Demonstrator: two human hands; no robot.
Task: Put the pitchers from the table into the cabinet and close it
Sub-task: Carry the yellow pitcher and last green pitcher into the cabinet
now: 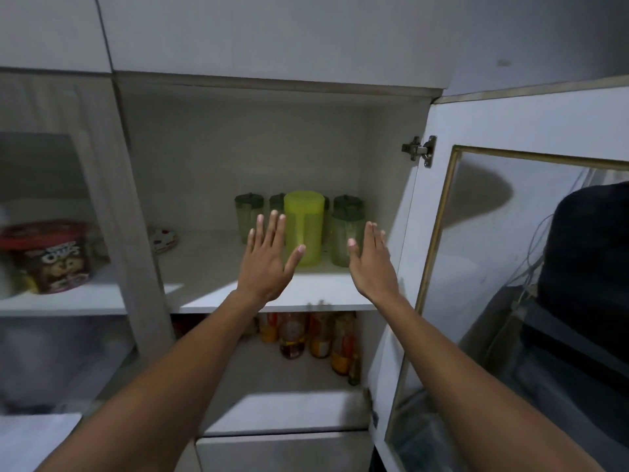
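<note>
A yellow-green pitcher (306, 229) stands upright on the upper shelf (218, 267) of the open cabinet. Several clear pitchers with dark green lids (346, 233) stand around and behind it. My left hand (267, 258) is raised just left of the yellow-green pitcher, fingers spread, thumb close to its base, holding nothing. My right hand (372, 258) is raised to the right, partly in front of a clear pitcher, fingers straight and empty. The cabinet door (503, 253), with a glass pane, hangs open at the right on its hinge (420, 150).
A small patterned dish (163, 240) lies at the shelf's left. Several bottles (313, 338) crowd the shelf below. A cereal box (59, 260) sits behind the shut glass door at the left. A white counter corner (30, 437) shows at the bottom left.
</note>
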